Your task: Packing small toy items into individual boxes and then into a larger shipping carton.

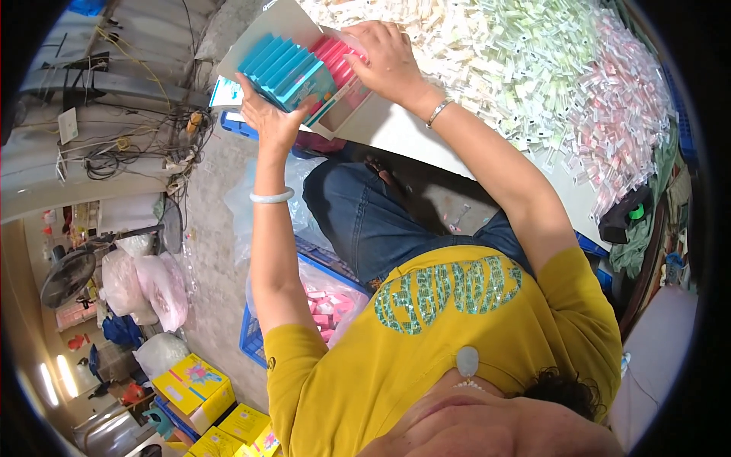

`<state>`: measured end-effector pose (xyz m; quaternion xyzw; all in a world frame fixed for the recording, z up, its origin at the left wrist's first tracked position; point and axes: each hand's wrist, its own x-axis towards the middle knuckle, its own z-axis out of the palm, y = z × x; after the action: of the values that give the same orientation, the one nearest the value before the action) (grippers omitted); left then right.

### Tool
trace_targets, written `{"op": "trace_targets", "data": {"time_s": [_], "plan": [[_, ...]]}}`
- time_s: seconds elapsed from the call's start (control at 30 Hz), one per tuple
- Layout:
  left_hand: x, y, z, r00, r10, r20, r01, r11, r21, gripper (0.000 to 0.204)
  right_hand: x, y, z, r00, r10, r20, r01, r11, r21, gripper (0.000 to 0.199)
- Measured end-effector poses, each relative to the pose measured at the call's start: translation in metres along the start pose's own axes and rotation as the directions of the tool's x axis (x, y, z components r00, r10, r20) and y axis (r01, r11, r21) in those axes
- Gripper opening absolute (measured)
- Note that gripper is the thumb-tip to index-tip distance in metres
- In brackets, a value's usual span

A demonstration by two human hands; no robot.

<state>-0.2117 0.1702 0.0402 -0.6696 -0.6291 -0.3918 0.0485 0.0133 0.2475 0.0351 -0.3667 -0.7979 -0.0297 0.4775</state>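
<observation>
An open cardboard box (346, 122) with a raised pale lid (285, 23) stands at the table's near left corner. Inside it, a row of flat teal packets (288, 72) fills the left part, and a row of pink packets (333, 55) stands beside them. My left hand (272, 126) grips the teal packets, fingers at their left end and thumb at the front. My right hand (388, 67) curls over the pink packets from the right, its thumb against them. Some fingertips of both hands are hidden among the packets.
A large heap of small clear sachets (525, 68), cream, green and pink, covers the white table (426, 137). Beside my left arm, a blue crate (251, 335) holds pink packets in a plastic bag. Yellow boxes (202, 388), plastic bags (145, 282) and a fan (68, 278) stand at the left.
</observation>
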Motion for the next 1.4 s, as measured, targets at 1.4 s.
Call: {"op": "trace_targets", "data": {"time_s": [1.4], "plan": [[-0.09,0.076,0.019,0.95,-0.155,0.272,0.302,0.69,-0.658,0.154,0.001,-0.049,-0.045,0.919,-0.222,0.325,0.182,0.972,0.148,0.023]]}}
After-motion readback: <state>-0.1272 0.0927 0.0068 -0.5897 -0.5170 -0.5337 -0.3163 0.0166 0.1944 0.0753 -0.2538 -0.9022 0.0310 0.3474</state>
